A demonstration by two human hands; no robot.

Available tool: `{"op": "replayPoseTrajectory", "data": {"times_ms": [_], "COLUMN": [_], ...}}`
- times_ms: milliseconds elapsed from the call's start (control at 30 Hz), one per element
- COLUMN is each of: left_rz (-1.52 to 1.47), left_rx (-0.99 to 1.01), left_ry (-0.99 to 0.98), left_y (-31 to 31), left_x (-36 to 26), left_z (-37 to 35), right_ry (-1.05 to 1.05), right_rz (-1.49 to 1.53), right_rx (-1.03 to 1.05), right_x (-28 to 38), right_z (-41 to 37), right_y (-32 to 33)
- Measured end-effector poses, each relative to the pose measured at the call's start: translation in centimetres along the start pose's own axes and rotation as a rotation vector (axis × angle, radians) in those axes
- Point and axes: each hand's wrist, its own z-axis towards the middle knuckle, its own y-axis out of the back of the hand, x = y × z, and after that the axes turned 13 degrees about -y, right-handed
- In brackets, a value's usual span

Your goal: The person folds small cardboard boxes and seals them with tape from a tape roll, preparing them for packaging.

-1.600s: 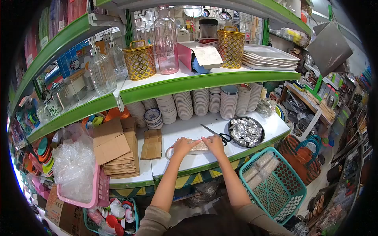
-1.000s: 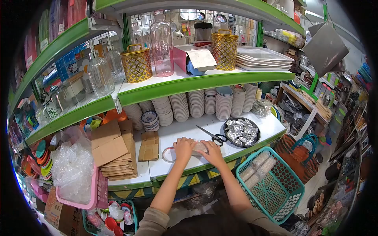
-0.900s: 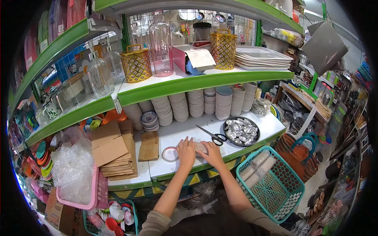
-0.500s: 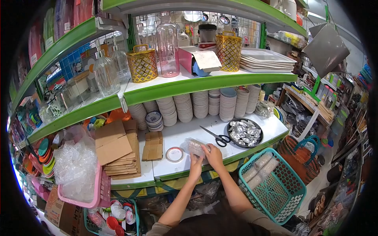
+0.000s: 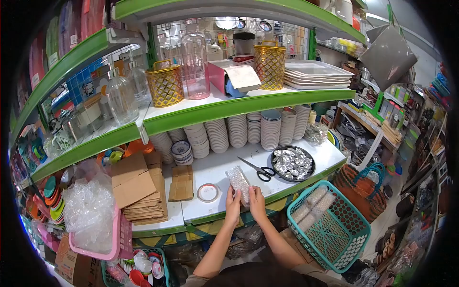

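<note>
A bubble-wrapped bundle [image 5: 238, 182] lies lengthwise between my hands on the white shelf. My left hand [image 5: 233, 204] grips its left side near the lower end, and my right hand [image 5: 257, 203] holds the right side. Left of the bundle lies a roll of tape [image 5: 207, 192]. Black-handled scissors [image 5: 260, 170] rest open to the upper right, beside a round dark tray [image 5: 293, 163] of silvery wrapped pieces. Folded cardboard [image 5: 181, 183] is farther left.
A green basket [image 5: 356, 234] with bubble-wrapped rolls stands at lower right. At left are stacked cardboard [image 5: 143, 191] and a pink basket [image 5: 125, 237] of bubble wrap. Stacked cups [image 5: 216, 136] line the shelf's back, under a green shelf edge [image 5: 239, 107].
The bundle has turned from slanted to lengthwise. My right hand has moved down from its top to its right side. The whole view has shifted slightly.
</note>
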Motion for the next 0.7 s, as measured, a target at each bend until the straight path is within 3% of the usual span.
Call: {"op": "replayPoseTrajectory", "data": {"times_ms": [133, 300, 400, 700], "left_rz": [0.1, 0.072, 0.07, -0.023], "left_rx": [0.035, 0.181, 0.296, 0.599], "left_ry": [-0.074, -0.017, -0.087, 0.02], "left_y": [-2.1, -5.0, -7.2, -13.1], "left_x": [-0.5, -0.6, 0.8, 5.3], "left_z": [0.2, 0.7, 0.9, -1.2], "right_ry": [-0.069, -0.1, -0.132, -0.203], "right_rz": [0.298, 0.406, 0.442, 0.566], "right_rx": [0.124, 0.143, 0.189, 0.16], "right_x": [-0.4, -0.7, 0.0, -4.0], "right_z": [0.7, 1.6, 1.4, 0.8], "right_y": [1.9, 6.4, 10.2, 19.6]}}
